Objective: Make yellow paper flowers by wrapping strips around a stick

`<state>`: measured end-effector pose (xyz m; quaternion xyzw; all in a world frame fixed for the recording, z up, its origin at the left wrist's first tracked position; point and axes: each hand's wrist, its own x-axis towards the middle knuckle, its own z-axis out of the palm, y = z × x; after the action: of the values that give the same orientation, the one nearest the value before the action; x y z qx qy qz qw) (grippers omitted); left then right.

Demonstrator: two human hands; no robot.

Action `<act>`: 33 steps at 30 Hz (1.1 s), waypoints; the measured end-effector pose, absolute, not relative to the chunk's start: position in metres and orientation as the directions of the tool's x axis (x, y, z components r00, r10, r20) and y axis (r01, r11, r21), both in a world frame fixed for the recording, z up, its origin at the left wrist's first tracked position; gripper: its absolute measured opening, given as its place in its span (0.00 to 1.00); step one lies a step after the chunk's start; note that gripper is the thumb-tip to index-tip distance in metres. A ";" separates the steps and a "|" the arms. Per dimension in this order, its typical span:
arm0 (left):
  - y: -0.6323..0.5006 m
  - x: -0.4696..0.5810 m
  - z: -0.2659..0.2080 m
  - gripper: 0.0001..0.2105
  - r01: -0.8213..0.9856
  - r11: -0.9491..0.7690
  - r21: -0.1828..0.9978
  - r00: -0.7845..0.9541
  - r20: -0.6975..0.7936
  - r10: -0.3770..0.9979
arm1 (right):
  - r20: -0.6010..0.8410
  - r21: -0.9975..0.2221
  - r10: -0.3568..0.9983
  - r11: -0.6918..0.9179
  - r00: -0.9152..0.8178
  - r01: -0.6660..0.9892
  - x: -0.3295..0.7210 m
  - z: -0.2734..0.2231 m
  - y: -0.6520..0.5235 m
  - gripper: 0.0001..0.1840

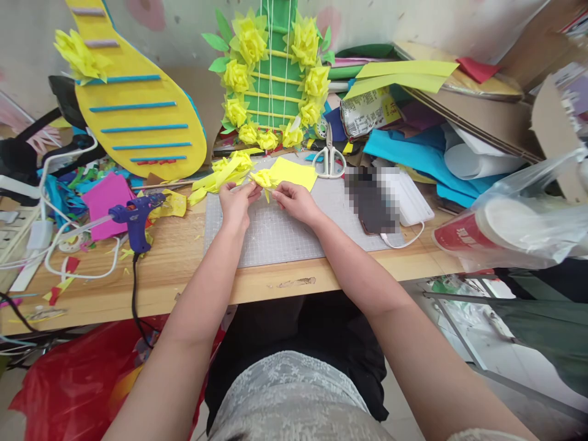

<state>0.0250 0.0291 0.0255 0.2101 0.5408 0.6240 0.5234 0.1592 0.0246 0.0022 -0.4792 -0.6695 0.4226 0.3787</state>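
Centrally in the head view, with twelve o'clock at the wall, a yellow paper flower [263, 178] is held up over the grey cutting mat [271, 239] on the tabletop [193, 286]. It lies at one o'clock from the left hand [235, 205], whose fingers pinch it narrowly, and at ten o'clock from the right hand [297, 201], whose thumb and forefinger come close together at its edge; whether they grip a petal, I cannot tell. Neither hand is clearly nearer. The flower shows no clear long axis, though one petal points to six o'clock; a yellow sheet [296, 174] sits at three o'clock, just beside
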 end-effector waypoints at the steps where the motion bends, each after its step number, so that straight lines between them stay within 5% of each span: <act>1: 0.029 0.025 0.025 0.18 -0.430 0.141 0.891 -0.353 -0.311 0.883 | 0.101 -0.928 0.966 0.178 -0.239 0.328 0.159 0.002 0.024 0.13; 20: 0.029 0.026 0.021 0.15 -0.490 0.172 0.854 -0.279 -0.341 0.897 | 0.236 -0.875 0.963 0.268 -0.129 0.403 0.157 -0.005 0.024 0.12; 33: 0.030 0.029 0.024 0.17 -0.516 0.141 0.845 -0.316 -0.341 0.885 | 0.161 -0.837 0.967 0.239 -0.195 0.493 0.155 0.006 0.019 0.16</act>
<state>0.0293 0.0301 0.0238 0.1808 0.5113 0.6299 0.5560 0.1550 0.0185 0.0065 -0.5219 -0.6995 0.3289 0.3607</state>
